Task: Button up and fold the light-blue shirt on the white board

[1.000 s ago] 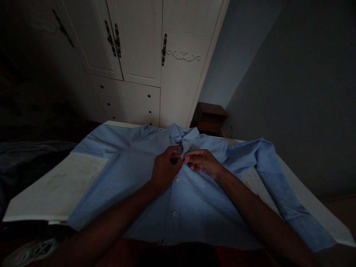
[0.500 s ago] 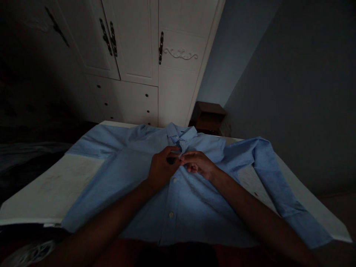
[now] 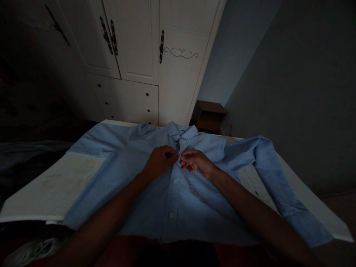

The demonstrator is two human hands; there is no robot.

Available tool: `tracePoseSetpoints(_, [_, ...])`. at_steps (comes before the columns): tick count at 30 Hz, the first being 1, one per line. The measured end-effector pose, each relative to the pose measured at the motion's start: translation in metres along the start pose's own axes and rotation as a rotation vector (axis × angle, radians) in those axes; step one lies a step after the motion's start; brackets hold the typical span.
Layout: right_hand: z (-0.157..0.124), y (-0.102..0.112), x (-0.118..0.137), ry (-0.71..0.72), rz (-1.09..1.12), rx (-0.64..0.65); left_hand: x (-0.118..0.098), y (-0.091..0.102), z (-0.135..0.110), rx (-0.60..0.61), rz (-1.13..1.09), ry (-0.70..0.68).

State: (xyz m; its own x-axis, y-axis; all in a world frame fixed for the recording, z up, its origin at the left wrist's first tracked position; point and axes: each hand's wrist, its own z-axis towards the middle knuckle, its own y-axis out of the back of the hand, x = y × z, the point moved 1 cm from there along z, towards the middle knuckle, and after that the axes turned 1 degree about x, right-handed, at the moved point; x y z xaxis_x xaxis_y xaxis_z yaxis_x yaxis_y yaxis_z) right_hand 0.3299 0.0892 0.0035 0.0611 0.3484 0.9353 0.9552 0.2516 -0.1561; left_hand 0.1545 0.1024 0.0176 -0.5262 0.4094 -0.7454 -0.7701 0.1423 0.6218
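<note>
A light blue button-up shirt (image 3: 122, 181) lies spread face up, its collar (image 3: 190, 132) at the far side and its sleeves out to both sides. My left hand (image 3: 161, 161) pinches the shirt's front placket below the collar, thumb and index finger together. Right beside it, my right hand (image 3: 196, 162) has its thumb and fingertips closed at the same placket edge. The button between them is too small and dark to make out. Two pale buttons, an upper one (image 3: 175, 181) and a lower one (image 3: 171, 214), show on the placket nearer to me.
The shirt rests on a white table (image 3: 75, 176), whose corners show left and right. Behind it stands a white wardrobe (image 3: 139, 66) with dark handles and drawers. A brown wooden cabinet (image 3: 211, 111) stands by the grey wall (image 3: 292, 92).
My left fingers have closed together and shifted slightly; the gap between thumb and index finger is smaller. My right hand stays almost in place. The shirt lies as before.
</note>
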Motion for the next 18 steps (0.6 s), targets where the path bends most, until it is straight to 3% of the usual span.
tracePoseSetpoints(10, [0.0, -0.003, 0.001, 0.01, -0.001, 0.008, -0.002, 0.006, 0.002, -0.002, -0.007, 0.108])
tracePoseSetpoints(18, [0.003, -0.002, -0.003, 0.04, -0.105, 0.014, 0.009, 0.008, 0.003, 0.135, 0.019, 0.049])
